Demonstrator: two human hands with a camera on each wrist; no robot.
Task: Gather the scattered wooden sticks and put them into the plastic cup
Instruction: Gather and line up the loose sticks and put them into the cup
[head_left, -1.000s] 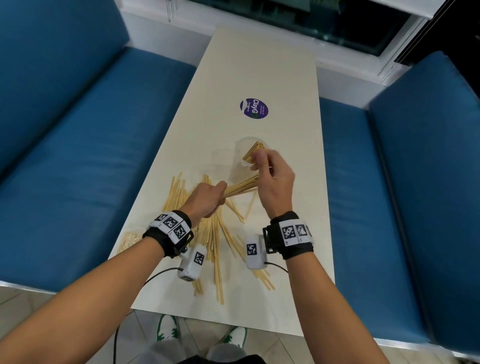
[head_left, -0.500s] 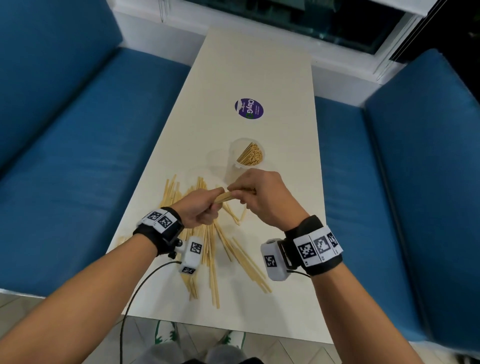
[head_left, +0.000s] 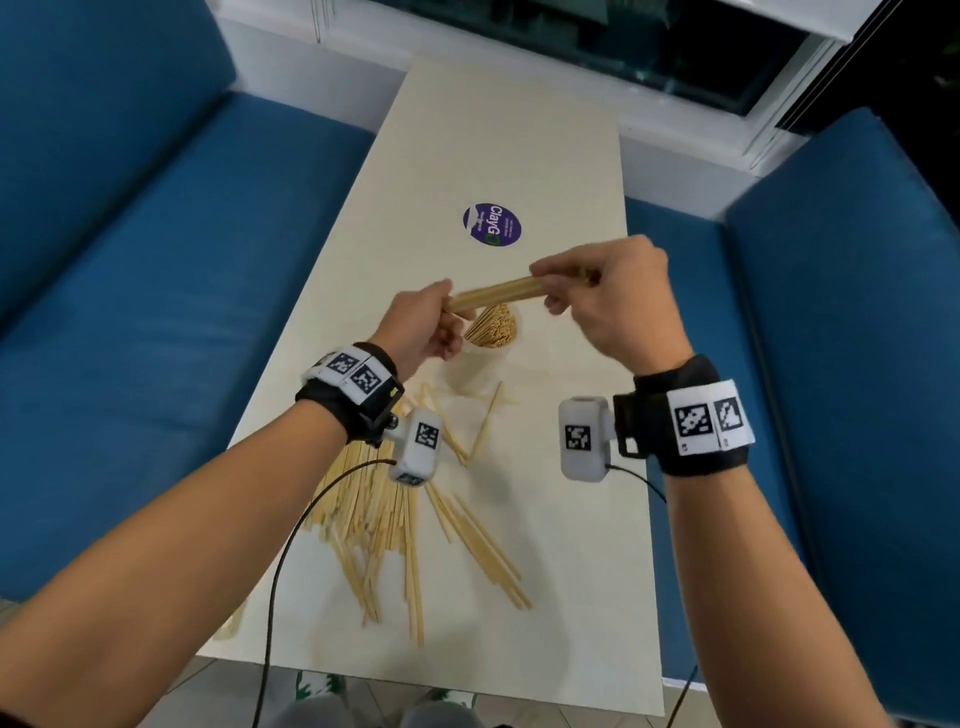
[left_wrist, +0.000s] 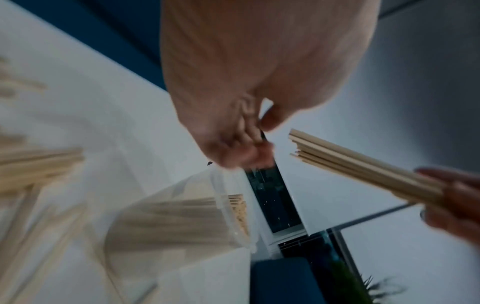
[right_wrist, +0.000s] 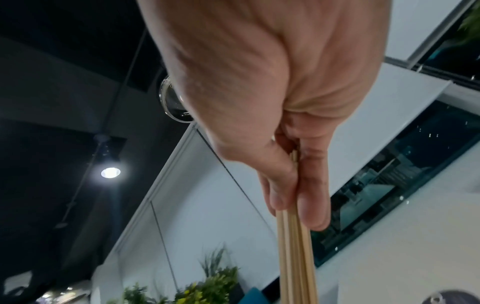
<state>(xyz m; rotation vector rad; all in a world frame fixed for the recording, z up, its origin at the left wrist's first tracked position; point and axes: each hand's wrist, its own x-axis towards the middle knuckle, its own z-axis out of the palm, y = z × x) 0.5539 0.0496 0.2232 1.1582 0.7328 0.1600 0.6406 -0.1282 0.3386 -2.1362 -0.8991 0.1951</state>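
Wooden sticks in a bundle (head_left: 498, 296) are held level above the plastic cup (head_left: 488, 343). The right hand (head_left: 613, 301) is closed in a grip round one end. At the other end the left hand (head_left: 421, 327) is curled, its grip not clearly seen. Loose sticks (head_left: 384, 514) are scattered on the counter (head_left: 571, 571) near the cup
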